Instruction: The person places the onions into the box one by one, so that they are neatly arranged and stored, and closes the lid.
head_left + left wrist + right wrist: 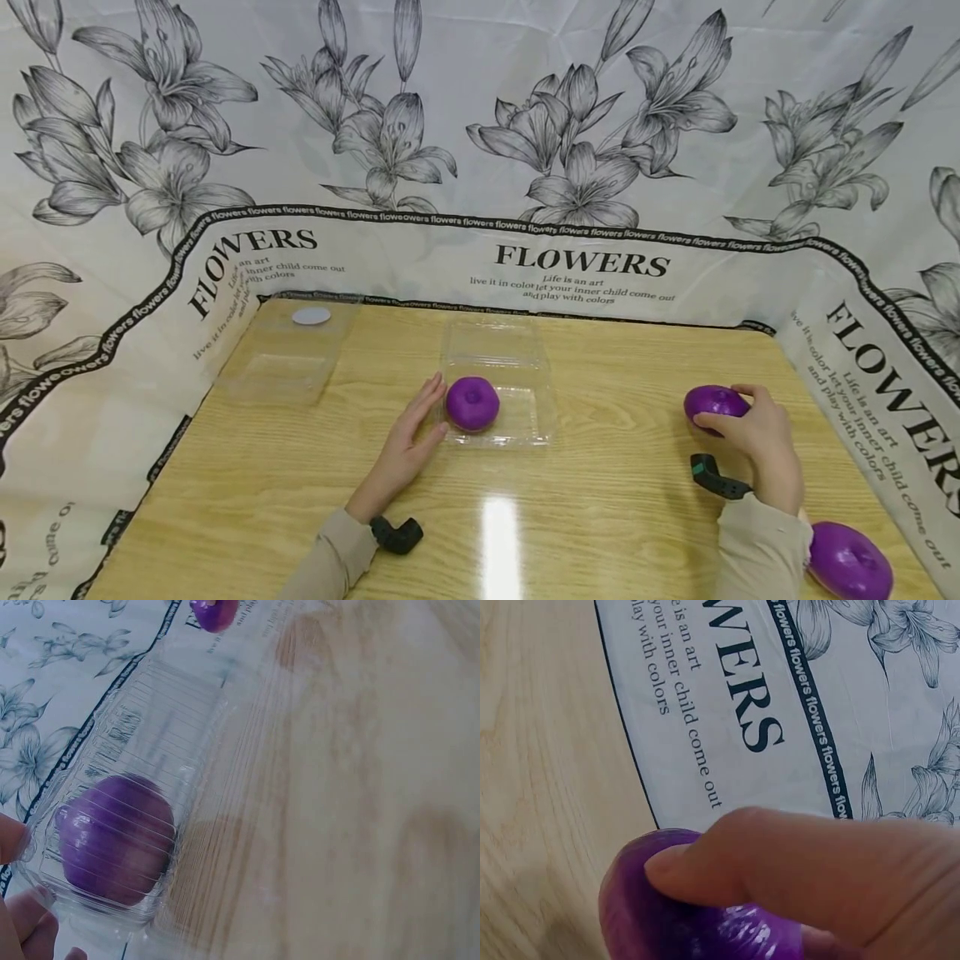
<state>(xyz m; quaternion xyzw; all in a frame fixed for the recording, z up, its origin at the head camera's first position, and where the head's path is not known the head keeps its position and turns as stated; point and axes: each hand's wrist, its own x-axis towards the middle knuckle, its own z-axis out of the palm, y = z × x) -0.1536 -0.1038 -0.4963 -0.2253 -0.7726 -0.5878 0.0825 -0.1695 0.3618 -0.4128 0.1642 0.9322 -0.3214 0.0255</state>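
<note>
My right hand (765, 429) grips a shiny, round purple thing (712, 404) at the table's right side, thumb pressed on it. In the right wrist view, the thumb (712, 862) lies over its purple surface. A second round purple thing (472, 404), dimpled on top, sits in the left part of a clear plastic box (525, 437). The lid (491, 340) of this box lies open at the back. My left hand (408, 437) rests at the box's left side, fingers extended and thumb apart. In the left wrist view, its fingers (30, 919) touch the box's corner.
Another round purple thing (851, 560) lies at the front right, beside the right sleeve. At the back left stands a second clear plastic box (281, 379) with a white oval label (311, 317). A flower-printed cloth (405, 258) walls in the wooden table (615, 500).
</note>
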